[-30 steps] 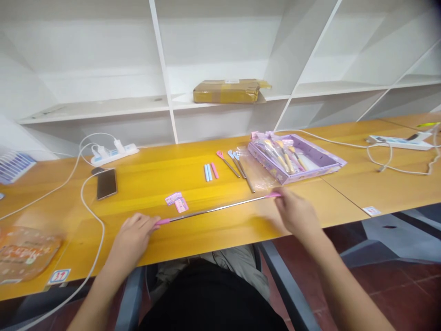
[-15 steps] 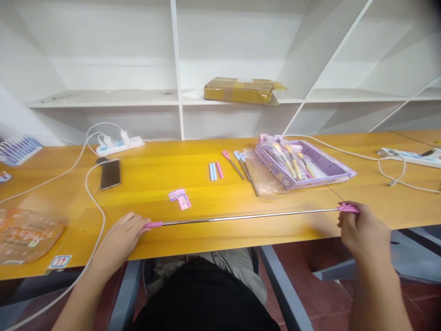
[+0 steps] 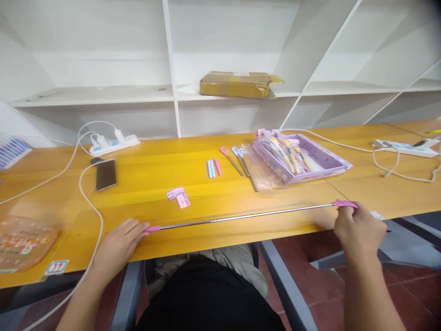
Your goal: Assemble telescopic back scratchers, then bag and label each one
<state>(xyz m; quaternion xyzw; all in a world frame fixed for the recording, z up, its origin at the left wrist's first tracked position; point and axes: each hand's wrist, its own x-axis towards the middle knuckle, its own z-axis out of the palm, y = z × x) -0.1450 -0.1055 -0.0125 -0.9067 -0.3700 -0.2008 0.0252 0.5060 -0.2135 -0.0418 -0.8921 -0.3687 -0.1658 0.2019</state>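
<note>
A telescopic back scratcher point(image 3: 246, 216) with a metal rod is stretched long above the table's front part. My left hand point(image 3: 120, 243) is closed around its pink handle. At the other end my right hand point(image 3: 360, 230) grips the pink claw-shaped head, part of which shows above the fingers. Beyond the rod lie a pink-headed scratcher rod point(image 3: 232, 162) and two with blue heads point(image 3: 245, 163). Left of these are two light blue handles point(image 3: 211, 168) and a pink handle point(image 3: 218, 167). Two small pink and purple cards point(image 3: 182, 200) overlap nearer to my left hand.
A purple open box point(image 3: 320, 156) holds wrapped brushes, with clear plastic point(image 3: 262, 177) beside it. A phone point(image 3: 106, 175), power strips point(image 3: 115, 145) and a white cable point(image 3: 96, 209) lie about. An orange package point(image 3: 27, 243) is at left. A taped carton point(image 3: 236, 85) sits on the shelf.
Both hands still hold the extended back scratcher. The right hand and claw end have shifted slightly left and up in view; the whole view has shifted a little too.
</note>
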